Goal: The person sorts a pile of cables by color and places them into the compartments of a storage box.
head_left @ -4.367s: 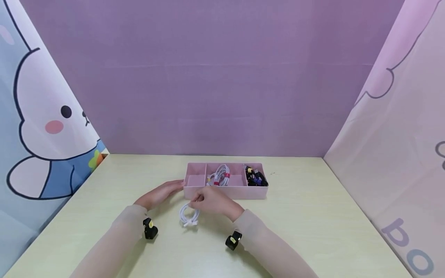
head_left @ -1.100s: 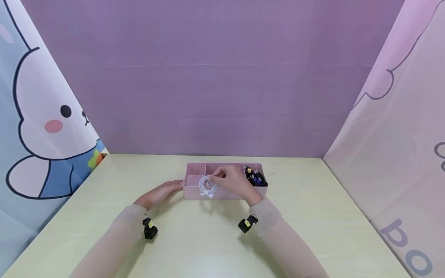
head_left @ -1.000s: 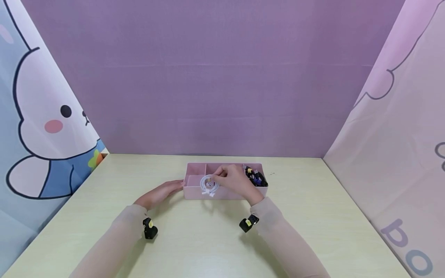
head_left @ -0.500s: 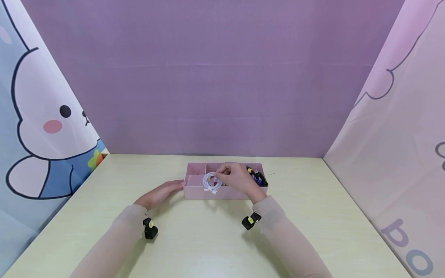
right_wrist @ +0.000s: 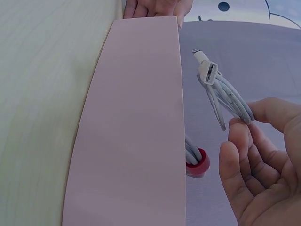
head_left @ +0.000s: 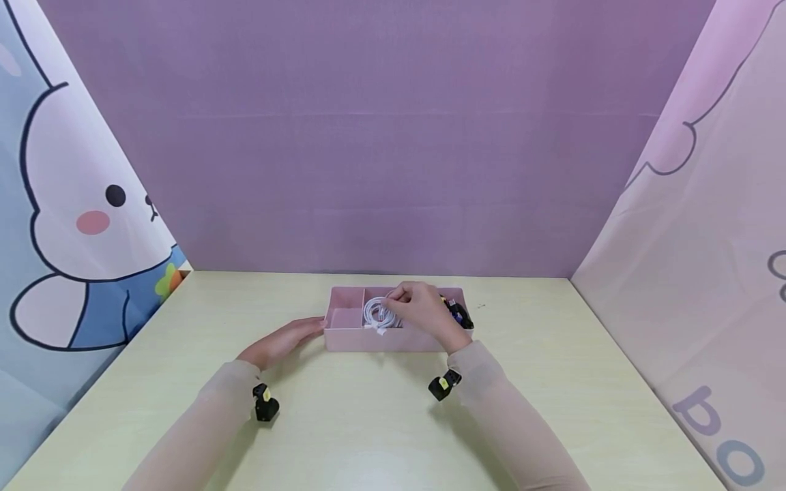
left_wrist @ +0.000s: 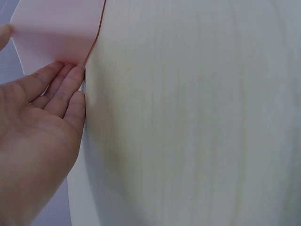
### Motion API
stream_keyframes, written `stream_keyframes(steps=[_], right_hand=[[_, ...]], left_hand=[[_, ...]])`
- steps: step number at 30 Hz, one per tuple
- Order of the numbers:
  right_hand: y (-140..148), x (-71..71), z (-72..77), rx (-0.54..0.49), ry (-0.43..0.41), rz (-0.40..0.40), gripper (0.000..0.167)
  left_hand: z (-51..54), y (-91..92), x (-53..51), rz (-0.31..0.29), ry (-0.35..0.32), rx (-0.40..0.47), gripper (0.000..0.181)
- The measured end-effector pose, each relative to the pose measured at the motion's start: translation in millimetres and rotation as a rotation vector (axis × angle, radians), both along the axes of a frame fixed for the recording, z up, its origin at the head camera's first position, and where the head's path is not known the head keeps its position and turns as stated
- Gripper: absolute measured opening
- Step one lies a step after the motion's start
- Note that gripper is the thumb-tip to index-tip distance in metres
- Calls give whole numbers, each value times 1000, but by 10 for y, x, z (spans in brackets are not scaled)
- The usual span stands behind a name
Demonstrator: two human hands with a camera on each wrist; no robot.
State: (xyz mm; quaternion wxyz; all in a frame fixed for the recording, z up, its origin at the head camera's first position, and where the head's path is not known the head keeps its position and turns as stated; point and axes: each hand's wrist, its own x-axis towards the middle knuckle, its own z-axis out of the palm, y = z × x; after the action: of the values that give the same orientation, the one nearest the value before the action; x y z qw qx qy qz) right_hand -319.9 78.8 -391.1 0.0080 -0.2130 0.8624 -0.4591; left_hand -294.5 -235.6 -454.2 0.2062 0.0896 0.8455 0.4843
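Note:
My right hand (head_left: 425, 312) pinches a coiled white USB charging cable (head_left: 373, 314) between thumb and fingers, over the middle compartment of a pink divided box (head_left: 393, 341). In the right wrist view the coil (right_wrist: 230, 96) hangs above the box rim, and its USB plug (right_wrist: 211, 73) and slim connector point away from the fingers. Beyond the rim shows another white cable bundle with a red tie (right_wrist: 201, 162); in the head view it is mostly hidden. My left hand (head_left: 284, 343) touches the box's left end with nearly straight fingers (left_wrist: 70, 89).
Black cables (head_left: 460, 315) lie in the box's right compartment, partly behind my right hand. The left compartment (head_left: 345, 317) shows its bare floor. The box stands on a pale wooden table (head_left: 344, 429), with a purple panel (head_left: 393, 136) behind it.
My right hand has lifted the white cable from the table in front of the box, then moved it back and right over the middle compartment. My left hand has stayed in place.

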Motion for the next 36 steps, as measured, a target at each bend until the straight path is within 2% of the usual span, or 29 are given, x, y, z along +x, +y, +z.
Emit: stream_keyframes(steps=[7,16,26,36], right_hand=[[5,-25,-5,8,17,-15,13],[1,-64,-15,17,53,-61,12],[3,-89,-21,-2,45,-80,14],[-4,-169,-53,0,61,-105,11]], left_hand=[[1,8,-2,-15,7,11,65],[7,10,3,-12,19,-8,69],[3,14,7,0,7,-18,66],[-10,7,-3,-1,17,-22,73]])
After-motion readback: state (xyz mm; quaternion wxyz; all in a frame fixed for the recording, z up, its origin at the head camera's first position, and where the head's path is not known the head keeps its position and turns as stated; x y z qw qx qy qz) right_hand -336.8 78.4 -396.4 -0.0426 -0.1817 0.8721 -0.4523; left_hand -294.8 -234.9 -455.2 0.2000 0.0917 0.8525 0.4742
